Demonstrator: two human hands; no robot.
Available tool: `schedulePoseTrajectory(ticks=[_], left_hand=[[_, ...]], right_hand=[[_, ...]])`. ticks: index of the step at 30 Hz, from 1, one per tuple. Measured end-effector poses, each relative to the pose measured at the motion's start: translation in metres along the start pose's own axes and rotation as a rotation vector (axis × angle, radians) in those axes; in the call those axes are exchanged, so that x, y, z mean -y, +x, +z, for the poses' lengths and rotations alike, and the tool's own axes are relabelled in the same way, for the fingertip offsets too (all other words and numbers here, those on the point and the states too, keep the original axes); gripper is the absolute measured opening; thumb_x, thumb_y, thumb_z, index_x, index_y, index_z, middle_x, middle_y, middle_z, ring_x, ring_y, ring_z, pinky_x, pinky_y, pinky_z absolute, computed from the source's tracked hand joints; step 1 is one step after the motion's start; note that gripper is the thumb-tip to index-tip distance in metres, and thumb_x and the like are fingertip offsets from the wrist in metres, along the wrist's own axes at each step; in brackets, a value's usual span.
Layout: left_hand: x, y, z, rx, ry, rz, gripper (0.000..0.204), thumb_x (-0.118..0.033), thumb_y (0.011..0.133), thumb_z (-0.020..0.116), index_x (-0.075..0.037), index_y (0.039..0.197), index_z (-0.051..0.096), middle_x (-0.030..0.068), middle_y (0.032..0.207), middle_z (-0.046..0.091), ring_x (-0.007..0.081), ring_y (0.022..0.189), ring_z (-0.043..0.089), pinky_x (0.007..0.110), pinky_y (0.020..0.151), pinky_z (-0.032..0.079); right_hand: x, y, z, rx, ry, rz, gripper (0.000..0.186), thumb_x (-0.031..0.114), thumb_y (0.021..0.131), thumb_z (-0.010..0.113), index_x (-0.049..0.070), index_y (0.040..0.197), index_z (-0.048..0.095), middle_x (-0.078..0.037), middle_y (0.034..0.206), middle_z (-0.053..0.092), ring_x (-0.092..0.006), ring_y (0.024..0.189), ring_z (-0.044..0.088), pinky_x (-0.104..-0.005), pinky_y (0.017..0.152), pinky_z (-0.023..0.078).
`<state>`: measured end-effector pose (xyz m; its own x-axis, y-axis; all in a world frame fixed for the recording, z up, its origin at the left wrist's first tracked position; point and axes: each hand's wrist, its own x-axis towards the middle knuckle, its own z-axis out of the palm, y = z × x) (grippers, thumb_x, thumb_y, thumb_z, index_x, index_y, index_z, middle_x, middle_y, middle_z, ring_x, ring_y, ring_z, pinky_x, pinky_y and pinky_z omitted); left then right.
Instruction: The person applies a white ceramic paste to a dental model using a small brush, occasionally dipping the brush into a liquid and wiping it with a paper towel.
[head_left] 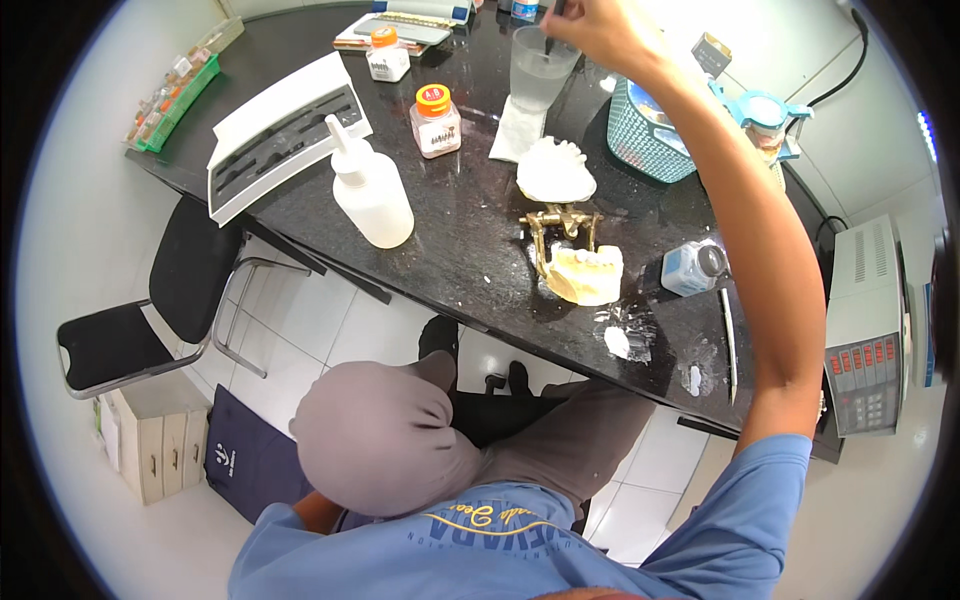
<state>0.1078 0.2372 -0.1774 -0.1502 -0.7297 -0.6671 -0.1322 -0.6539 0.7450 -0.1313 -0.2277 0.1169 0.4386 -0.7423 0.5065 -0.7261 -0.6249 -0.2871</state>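
Arm (755, 215) stretched far forward, the right hand (607, 32) bends leftward, pinching a dark stick (549, 44) dipped in a glass (538, 85).

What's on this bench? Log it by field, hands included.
Right hand: holds a thin dark tool at the glass
Left hand: out of sight
Glass contents: clear liquid
Tissue: white, at the glass's base
Far cast: white
Near cast: yellowish
Articulator: metal, between the casts
Basket: blue, right of the glass
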Motion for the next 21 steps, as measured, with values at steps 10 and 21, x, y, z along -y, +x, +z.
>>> schedulePoseTrajectory(ticks=[10,21], left_hand=[[-0.003,-0.027,-0.051,0.078,0.025,-0.071,0.03,-0.009,0.09,0.058,0.002,0.117,0.052,0.0125,0.095,0.061,0.0172,0.09,0.059,0.03,0.081,0.047],[-0.017,-0.024,-0.045,0.158,0.066,-0.067,0.029,-0.009,0.09,0.058,0.002,0.117,0.053,0.0121,0.093,0.062,0.0168,0.089,0.06,0.029,0.08,0.047]], right_hand=[[0.042,-0.074,-0.032,0.112,0.235,0.036,0.009,0.009,0.078,0.062,0.001,0.081,0.065,-0.012,0.076,0.069,-0.0178,0.07,0.066,-0.0306,0.06,0.051],[0.027,-0.093,-0.019,0.207,0.166,-0.001,0.013,0.009,0.077,0.062,-0.002,0.083,0.066,-0.018,0.076,0.069,-0.0256,0.069,0.069,-0.0331,0.062,0.053]])
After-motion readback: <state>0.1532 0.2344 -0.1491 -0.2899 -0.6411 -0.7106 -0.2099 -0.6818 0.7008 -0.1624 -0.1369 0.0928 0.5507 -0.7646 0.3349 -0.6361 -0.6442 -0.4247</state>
